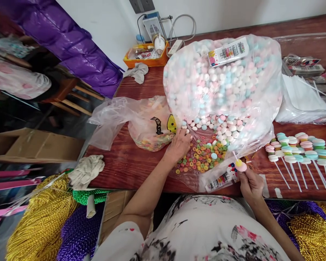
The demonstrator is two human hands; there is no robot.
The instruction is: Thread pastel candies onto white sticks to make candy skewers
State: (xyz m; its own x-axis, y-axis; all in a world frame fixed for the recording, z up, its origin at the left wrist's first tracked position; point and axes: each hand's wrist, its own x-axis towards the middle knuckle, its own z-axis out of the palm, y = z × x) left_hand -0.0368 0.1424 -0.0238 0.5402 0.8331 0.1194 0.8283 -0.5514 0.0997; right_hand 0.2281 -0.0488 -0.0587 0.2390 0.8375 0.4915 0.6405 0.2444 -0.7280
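In my right hand [251,184] is a short white stick threaded with a pink candy [241,167] and a yellow ring [238,163], pinched between thumb and fingers. My left hand [180,144] reaches the left edge of the loose candies, its fingers curled down. A small pale piece shows by its fingertips, but whether it is gripped is unclear. Colored candy rings [203,154] lie spread on clear plastic between my hands. Behind them, white, pink and blue oval candies [229,130] spill from a big clear bag [222,83].
Several finished-looking candy skewers [299,150] lie at the right. A tray of white sticks [301,94] stands behind them. At the left are a bag of rings [152,127] and a crumpled cloth [86,170]. An orange box [145,59] sits at the back; another person [19,76] is far left.
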